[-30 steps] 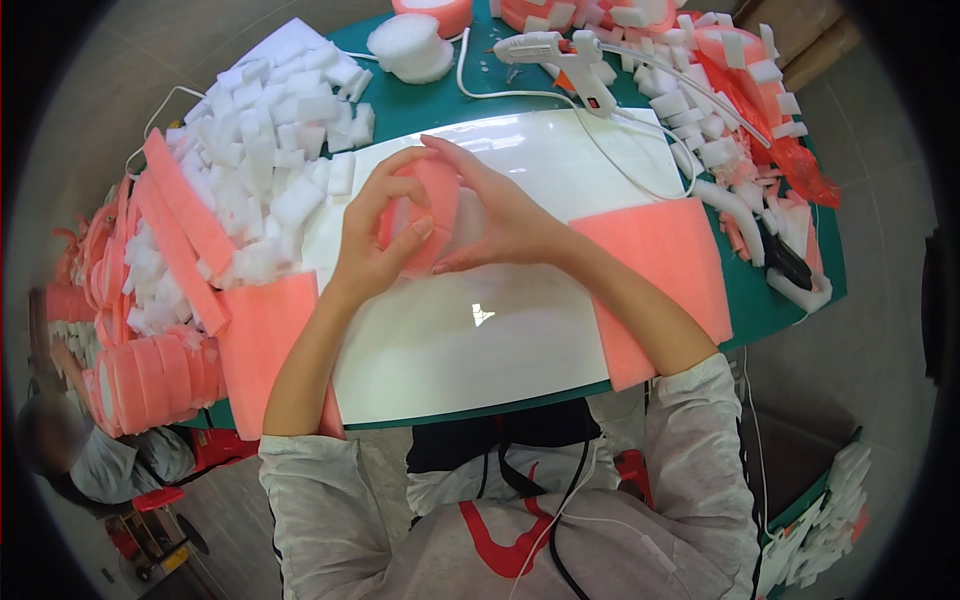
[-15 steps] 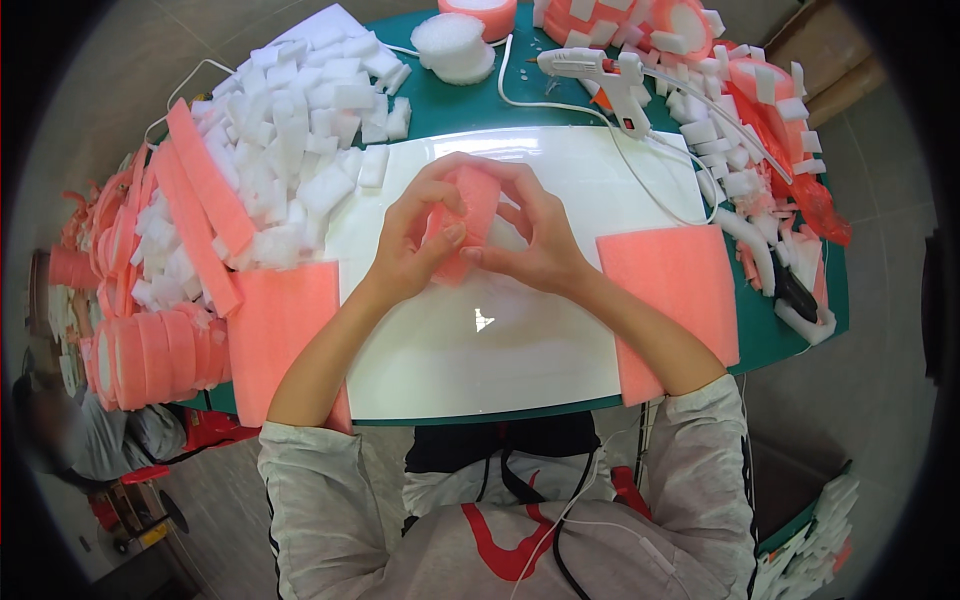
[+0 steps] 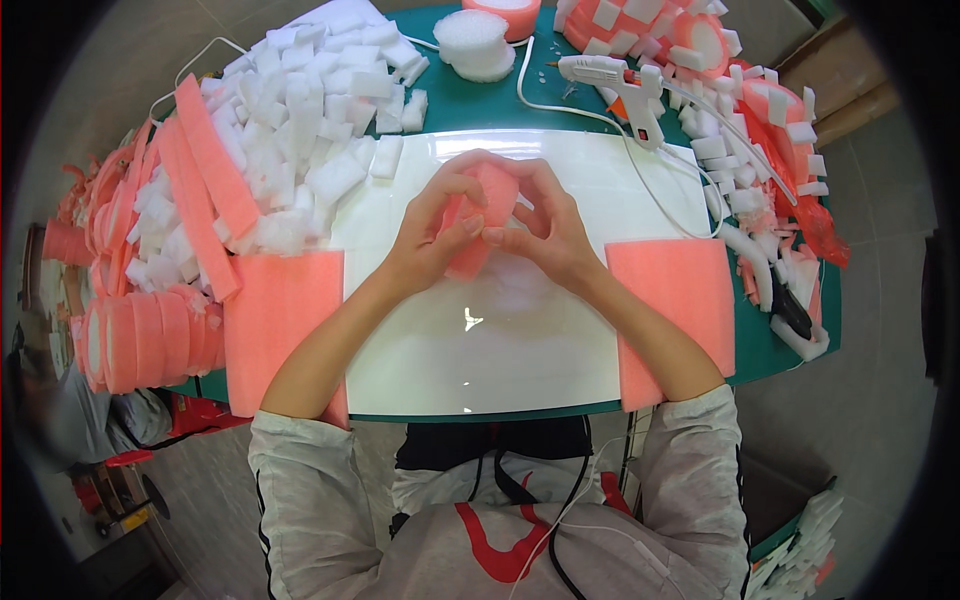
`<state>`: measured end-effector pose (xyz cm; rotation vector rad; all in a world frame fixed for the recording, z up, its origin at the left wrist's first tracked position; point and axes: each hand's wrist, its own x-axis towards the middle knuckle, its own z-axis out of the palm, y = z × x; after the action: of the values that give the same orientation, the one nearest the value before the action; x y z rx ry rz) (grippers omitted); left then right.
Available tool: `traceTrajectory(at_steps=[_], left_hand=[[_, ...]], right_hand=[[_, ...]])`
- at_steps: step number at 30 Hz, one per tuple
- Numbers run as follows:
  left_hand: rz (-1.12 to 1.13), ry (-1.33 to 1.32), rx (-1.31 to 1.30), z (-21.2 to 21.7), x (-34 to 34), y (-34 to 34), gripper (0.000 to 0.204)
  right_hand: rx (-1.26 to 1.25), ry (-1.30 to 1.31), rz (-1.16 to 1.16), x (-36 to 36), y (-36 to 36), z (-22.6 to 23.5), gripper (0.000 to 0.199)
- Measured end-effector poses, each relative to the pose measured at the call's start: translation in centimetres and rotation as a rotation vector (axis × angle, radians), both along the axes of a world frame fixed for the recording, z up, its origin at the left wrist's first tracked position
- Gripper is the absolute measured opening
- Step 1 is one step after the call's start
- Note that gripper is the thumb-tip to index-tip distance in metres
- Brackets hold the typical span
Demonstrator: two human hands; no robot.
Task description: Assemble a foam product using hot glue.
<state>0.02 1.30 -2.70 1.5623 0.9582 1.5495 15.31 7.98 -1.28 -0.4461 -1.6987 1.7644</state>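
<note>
Both hands are wrapped around a pink foam strip [image 3: 498, 192] above the white board [image 3: 480, 345]. My left hand [image 3: 435, 225] is closed on its left side, with the thumb pressed against the foam. From the right, my right hand [image 3: 550, 225] curls over the strip, its thumb tip meeting the left thumb. The strip looks bent over between the hands, and a lower part of it hangs beneath the thumbs. Fingers hide much of it, so I cannot tell whether anything is inside the bend.
White foam blocks [image 3: 300, 130] are heaped at the far left, beside pink foam rolls [image 3: 135, 340]. Pink sheets [image 3: 675, 320] flank the board. A white glue gun [image 3: 620, 85] with its cable lies at the far right, near a black-handled tool [image 3: 792, 312]. A white foam roll [image 3: 475, 48] stands behind.
The view has shifted slightly, moving the far tabletop things rightward in the picture. Both hands keep their hold on the pink foam strip, which appears slightly turned.
</note>
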Motion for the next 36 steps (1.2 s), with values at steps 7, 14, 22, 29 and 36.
traceTrajectory(at_steps=[7, 14, 22, 29, 36], left_hand=[[0.002, 0.034, -0.004, -0.08, 0.0, 0.0, 0.02], [-0.025, 0.078, -0.005, -0.14, -0.35, 0.13, 0.018], [-0.055, 0.092, 0.043, -0.67, -0.73, 0.27, 0.021], [-0.045, 0.061, 0.066, -0.4, -0.26, 0.44, 0.025], [-0.043, -0.004, 0.022, -0.14, 0.0, 0.27, 0.021]], right_hand=[[-0.025, -0.013, 0.007, -0.01, 0.11, 0.13, 0.056], [-0.041, -0.002, 0.007, -0.13, 0.12, 0.35, 0.056], [-0.081, 0.016, 0.001, -0.3, -0.11, -0.05, 0.055], [-0.095, 0.033, 0.017, -0.09, 0.06, 0.18, 0.055], [-0.11, 0.009, 0.031, -0.22, -0.01, 0.2, 0.055]])
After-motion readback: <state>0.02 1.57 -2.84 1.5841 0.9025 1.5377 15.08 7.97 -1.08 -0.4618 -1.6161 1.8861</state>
